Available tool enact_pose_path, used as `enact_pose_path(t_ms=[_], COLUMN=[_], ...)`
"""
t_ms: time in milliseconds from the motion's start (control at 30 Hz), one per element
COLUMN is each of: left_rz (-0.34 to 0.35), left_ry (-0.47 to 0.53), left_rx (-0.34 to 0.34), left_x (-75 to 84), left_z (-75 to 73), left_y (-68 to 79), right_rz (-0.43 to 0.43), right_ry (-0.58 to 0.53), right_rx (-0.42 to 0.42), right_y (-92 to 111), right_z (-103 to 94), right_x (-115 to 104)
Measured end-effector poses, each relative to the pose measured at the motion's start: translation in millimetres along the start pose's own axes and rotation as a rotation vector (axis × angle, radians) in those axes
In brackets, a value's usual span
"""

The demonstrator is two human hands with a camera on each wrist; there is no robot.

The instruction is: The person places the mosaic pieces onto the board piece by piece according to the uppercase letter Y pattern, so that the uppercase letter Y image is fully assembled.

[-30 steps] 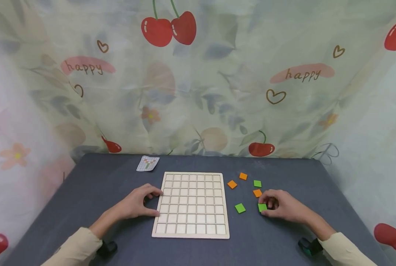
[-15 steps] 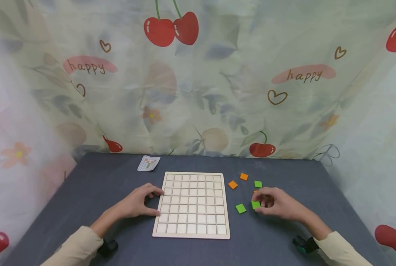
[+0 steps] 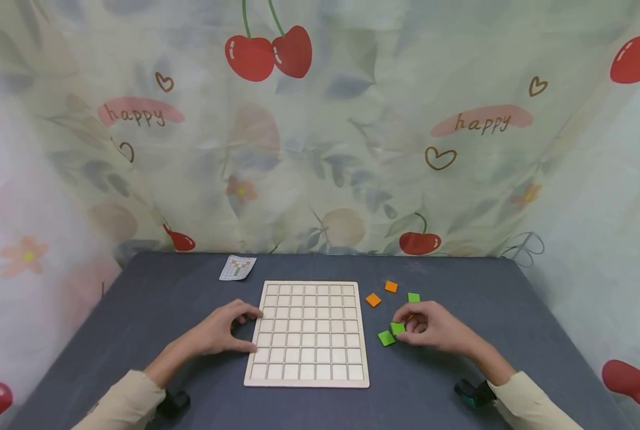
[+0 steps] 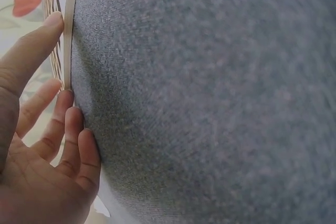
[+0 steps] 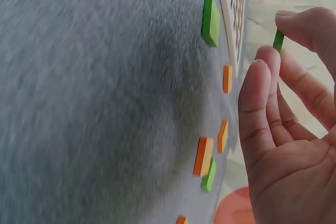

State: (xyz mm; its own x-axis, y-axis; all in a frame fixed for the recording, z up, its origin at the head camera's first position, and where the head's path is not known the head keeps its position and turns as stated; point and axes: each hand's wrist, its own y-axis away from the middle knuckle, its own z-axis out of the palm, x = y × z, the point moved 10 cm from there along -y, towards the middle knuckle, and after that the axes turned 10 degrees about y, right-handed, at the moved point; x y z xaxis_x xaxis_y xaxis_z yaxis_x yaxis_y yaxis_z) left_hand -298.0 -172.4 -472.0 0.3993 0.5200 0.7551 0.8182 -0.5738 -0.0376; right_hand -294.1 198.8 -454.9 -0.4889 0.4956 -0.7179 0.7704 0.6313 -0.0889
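A pale wooden grid board [image 3: 306, 382] lies on the dark table in front of me. My left hand [image 3: 224, 327] rests at its left edge, thumb and fingertips apart and touching the rim; in the left wrist view, the thumb lies on the board's rim [image 4: 68, 40]. Over the table right of the board, my right hand [image 3: 439, 327] pinches a green square tile [image 3: 397, 329] between thumb and fingers. In the right wrist view this held tile [image 5: 278, 40] shows edge-on. Just left of it in the head view, another green tile [image 3: 386, 338] lies on the table.
Orange tiles [image 3: 373, 300] and a further green tile [image 3: 413, 297] lie beyond the right hand. Another orange tile [image 5: 203, 156] is mostly hidden by the hand in the head view. A small patterned card [image 3: 237, 268] lies behind the board. A printed curtain [image 3: 298, 149] closes off the back.
My right hand has moved left with the pinched green tile, toward the board and the other green tile. The left hand stays at the board's edge. The head view shifts slightly.
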Motion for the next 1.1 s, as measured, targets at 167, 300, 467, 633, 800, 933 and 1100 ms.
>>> enact_pose_path(t_ms=[167, 300, 467, 633, 800, 933, 1100], left_rz=[-0.001, -0.017, -0.036, -0.039, -0.043, -0.043, -0.046], left_ry=[0.011, 0.025, 0.033, 0.027, 0.034, 0.037, 0.040], left_rx=[0.000, -0.006, -0.012, -0.020, -0.032, -0.037, -0.041], left_x=[-0.6, -2.5, -3.4, -2.0, -2.8, -3.3, -3.2], left_z=[0.1, 0.1, -0.2, -0.8, -0.2, 0.4, 0.7], left_y=[-0.5, -1.3, -2.4, -3.1, -3.1, -3.4, -3.5], right_rz=[-0.027, -0.024, -0.018, -0.027, -0.030, -0.044, -0.072], right_ry=[-0.026, -0.048, -0.092, -0.114, -0.117, -0.139, -0.158], right_rx=[0.034, 0.050, 0.041, 0.031, 0.035, 0.042, 0.055], right_y=[-6.0, -13.2, -22.5, -31.3, -38.4, -43.0, -46.6], right_z=[5.3, 12.2, 22.8, 33.9, 44.9, 52.9, 60.9], right_x=[-5.9, -12.4, -19.7, -26.2, -32.6, -38.8, -47.1])
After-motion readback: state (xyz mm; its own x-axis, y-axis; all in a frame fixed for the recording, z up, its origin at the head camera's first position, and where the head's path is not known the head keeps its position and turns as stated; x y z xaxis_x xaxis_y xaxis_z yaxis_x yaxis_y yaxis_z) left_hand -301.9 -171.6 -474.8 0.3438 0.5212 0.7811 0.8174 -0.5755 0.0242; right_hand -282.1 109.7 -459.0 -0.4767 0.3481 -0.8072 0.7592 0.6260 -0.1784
